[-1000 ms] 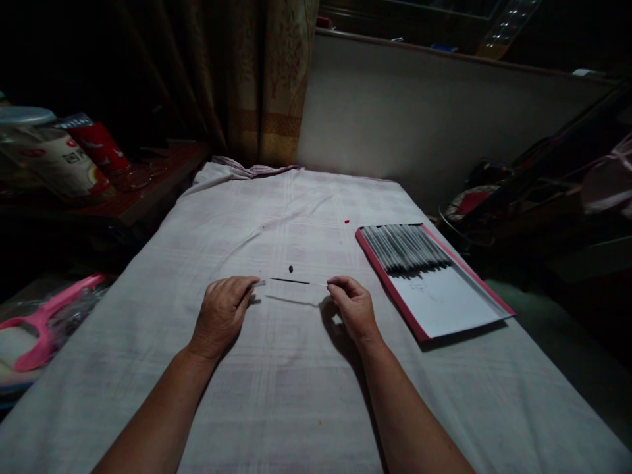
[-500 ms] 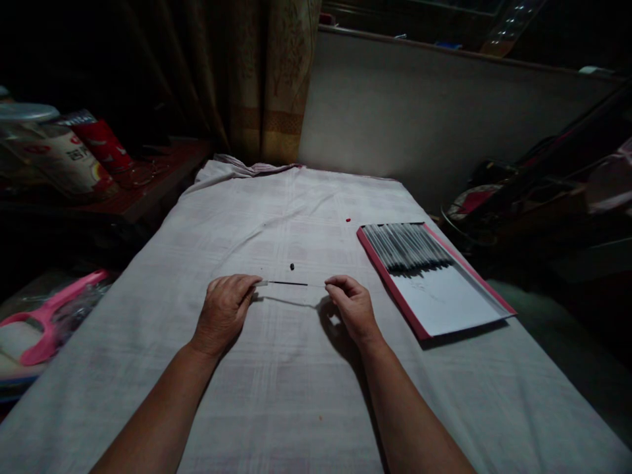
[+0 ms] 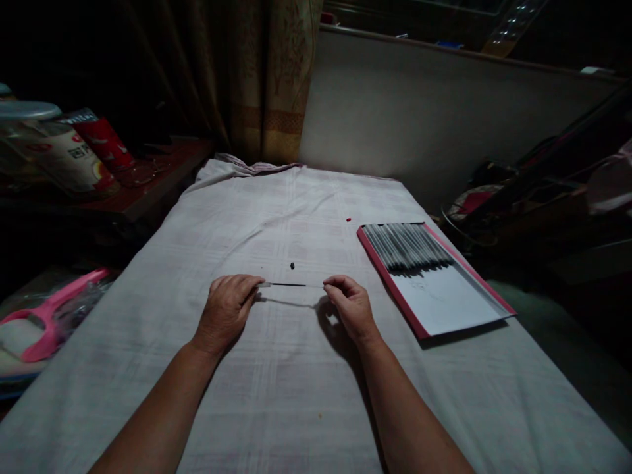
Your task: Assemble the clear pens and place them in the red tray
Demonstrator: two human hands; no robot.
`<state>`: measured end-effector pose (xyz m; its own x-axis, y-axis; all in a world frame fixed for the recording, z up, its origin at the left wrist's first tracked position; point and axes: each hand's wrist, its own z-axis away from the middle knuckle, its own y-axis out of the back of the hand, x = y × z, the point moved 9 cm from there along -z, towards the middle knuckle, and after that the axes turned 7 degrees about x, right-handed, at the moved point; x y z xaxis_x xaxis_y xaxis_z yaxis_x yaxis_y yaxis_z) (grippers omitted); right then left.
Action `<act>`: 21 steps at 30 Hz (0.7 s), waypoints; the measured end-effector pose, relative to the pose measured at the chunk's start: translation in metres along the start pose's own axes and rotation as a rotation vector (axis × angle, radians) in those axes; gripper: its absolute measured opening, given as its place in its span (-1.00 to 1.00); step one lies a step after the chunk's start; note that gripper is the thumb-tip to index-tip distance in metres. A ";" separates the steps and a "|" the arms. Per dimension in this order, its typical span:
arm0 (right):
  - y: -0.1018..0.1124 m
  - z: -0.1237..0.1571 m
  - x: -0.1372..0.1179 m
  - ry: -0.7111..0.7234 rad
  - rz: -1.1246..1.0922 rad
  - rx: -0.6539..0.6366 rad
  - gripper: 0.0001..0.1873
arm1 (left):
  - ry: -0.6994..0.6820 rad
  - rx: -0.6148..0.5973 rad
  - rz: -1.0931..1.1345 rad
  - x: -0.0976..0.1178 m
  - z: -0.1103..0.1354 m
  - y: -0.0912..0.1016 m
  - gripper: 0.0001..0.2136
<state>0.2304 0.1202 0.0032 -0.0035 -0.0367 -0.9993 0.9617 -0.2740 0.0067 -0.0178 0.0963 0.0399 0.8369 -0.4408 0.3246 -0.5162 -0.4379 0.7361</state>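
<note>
My left hand [image 3: 228,308] is closed on a pale, translucent pen barrel [image 3: 264,284], mostly hidden by the fingers. From the barrel's right end runs a thin pen refill [image 3: 289,284], dark along its middle and clear towards the right. Thumb and forefinger of my right hand [image 3: 349,304] pinch the refill's far end. Both hands hold the pieces level, just above the cloth. Behind the refill lies a small black cap-like piece [image 3: 292,266]. A small red piece [image 3: 348,220] lies farther back.
To the right, a shallow pink-edged box [image 3: 459,306] holds a row of clear pens [image 3: 407,247] with dark ends. A pale checked cloth [image 3: 276,395] covers the table. Jars [image 3: 74,161] stand on a side table at left, above a pink-handled item [image 3: 47,316].
My hands have come slightly closer together, and a little less of the refill shows between them. The box and the small pieces have stayed put.
</note>
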 end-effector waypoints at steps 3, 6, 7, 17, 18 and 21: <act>-0.013 0.005 0.008 -0.043 -0.018 -0.068 -0.76 | -0.062 -0.035 0.029 0.015 0.001 -0.005 -0.80; -0.034 0.014 0.008 0.014 0.025 -0.149 -0.80 | -0.085 -0.076 0.075 0.029 0.002 -0.012 -0.81; -0.042 0.017 0.006 0.051 0.062 -0.186 -0.83 | -0.082 -0.085 0.092 0.032 0.002 -0.014 -0.80; -0.074 -0.025 -0.027 0.442 0.717 -0.171 -0.67 | -0.004 0.072 0.110 0.019 0.000 -0.002 -0.77; -0.078 -0.029 -0.028 0.459 0.823 -0.184 -0.64 | -0.005 0.079 0.107 0.019 0.000 -0.001 -0.77; -0.092 -0.037 -0.024 0.473 1.074 -0.267 -0.64 | -0.005 0.078 0.105 0.019 0.000 -0.002 -0.77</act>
<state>0.1524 0.1818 0.0255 0.8811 0.2476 -0.4028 0.4386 -0.1098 0.8919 -0.0010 0.0891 0.0444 0.7764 -0.4916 0.3944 -0.6140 -0.4487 0.6493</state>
